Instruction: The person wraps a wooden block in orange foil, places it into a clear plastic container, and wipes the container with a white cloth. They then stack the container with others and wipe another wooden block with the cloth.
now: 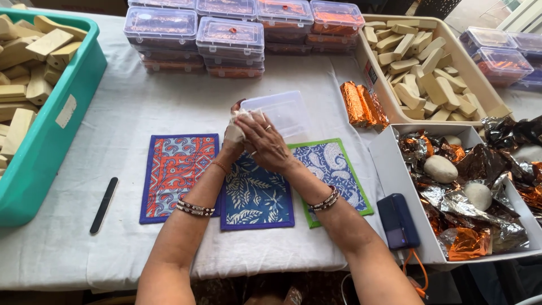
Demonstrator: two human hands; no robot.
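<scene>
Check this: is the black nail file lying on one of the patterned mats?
No, the black nail file lies on the white tablecloth, left of the red and blue mat.

A crumpled white cloth (236, 129) sits bunched upright above the blue patterned mat, beside a clear plastic lid (279, 114) lying flat.

A table draped in a white cloth (141, 107) carries three patterned fabric mats (254, 192) side by side in the middle, a black nail file (104, 205) to their left, and a teal bin (53, 133) at the left edge. Stacked clear lidded boxes (231, 39) line the back, beside a beige tray (471, 79). Orange foil-wrapped bars (363, 104), a white cardboard box (395, 169) and a dark blue device (398, 221) sit at right.
</scene>
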